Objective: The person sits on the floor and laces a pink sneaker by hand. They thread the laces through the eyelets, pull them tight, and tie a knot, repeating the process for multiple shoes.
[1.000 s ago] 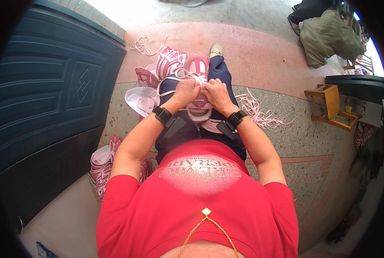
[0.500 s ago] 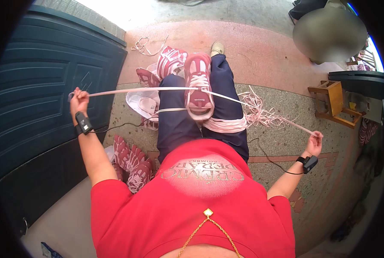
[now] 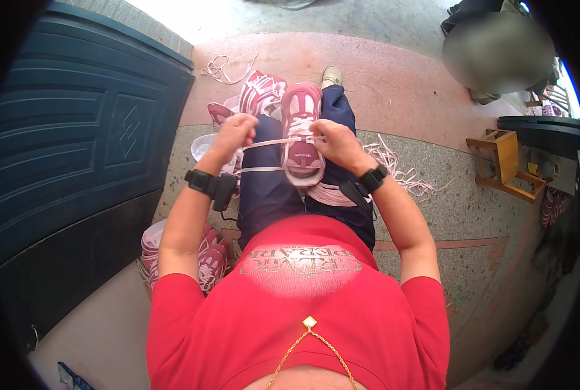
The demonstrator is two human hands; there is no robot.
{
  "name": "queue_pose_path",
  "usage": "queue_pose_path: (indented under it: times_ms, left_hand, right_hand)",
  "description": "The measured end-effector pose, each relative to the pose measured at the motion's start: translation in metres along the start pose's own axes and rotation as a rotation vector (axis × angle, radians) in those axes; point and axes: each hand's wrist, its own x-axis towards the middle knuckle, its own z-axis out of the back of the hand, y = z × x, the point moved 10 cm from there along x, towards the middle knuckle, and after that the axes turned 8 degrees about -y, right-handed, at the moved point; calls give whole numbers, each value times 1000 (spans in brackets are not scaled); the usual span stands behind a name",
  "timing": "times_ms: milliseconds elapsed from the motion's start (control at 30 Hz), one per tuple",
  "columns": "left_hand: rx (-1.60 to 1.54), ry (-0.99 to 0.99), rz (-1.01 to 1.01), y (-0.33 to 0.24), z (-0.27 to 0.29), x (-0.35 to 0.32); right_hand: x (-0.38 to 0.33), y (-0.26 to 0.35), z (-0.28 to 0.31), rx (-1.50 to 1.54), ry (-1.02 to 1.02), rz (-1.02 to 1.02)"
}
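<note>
A pink and maroon sneaker (image 3: 303,155) lies across my thighs, its toe pointing away from me. White lacing crosses its tongue, and a pale pink shoelace (image 3: 272,142) runs left from the eyelets across my leg. My right hand (image 3: 337,144) is at the shoe's right side, fingers pinched on lace beside the eyelets. Above my left knee, my left hand (image 3: 239,133) is closed. The lace passes just under it, and whether the fingers hold anything is hidden. A pale band (image 3: 261,169) stretches over my left thigh to the shoe.
More pink sneakers (image 3: 261,91) lie beyond my left knee, others (image 3: 212,260) by my left hip. Loose laces (image 3: 400,172) heap on the floor at right; a lace bundle (image 3: 329,195) rests on my right thigh. A dark door (image 3: 95,130) stands left, a wooden stool (image 3: 505,162) right, a person (image 3: 498,52) far right.
Both hands have come in from wide apart, where they stretched the lace out, to the shoe. The right one now pinches lace at the eyelets; the left one is above my knee.
</note>
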Motion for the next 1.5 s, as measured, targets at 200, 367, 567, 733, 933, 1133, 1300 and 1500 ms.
queue_pose_path:
  times_ms: [200, 367, 567, 733, 933, 1133, 1300, 1500]
  left_hand:
    - [185, 141, -24, -14, -56, -12]
    - [292, 217, -101, -28, -86, -10]
    - [484, 366, -184, -21, -136, 17]
    - [675, 289, -453, -41, -142, 16]
    - [906, -107, -1269, -90, -136, -65]
    - [881, -97, -1203, -76, -124, -61]
    - [418, -135, -532, -54, -61, -14]
    - [426, 46, -156, -13, -52, -12]
  right_hand:
    - [9, 3, -47, -332, 284, 143]
    - [-3, -19, 5, -23, -133, -56]
    - [-14, -23, 9, 115, -243, -94]
    - [-16, -29, 10, 148, -232, -93]
    - [-6, -68, -13, 656, -102, -402]
    - [5, -47, -58, 918, 350, -459]
    - [-9, -61, -49, 978, 251, -586]
    - [-13, -63, -48, 1010, 197, -635]
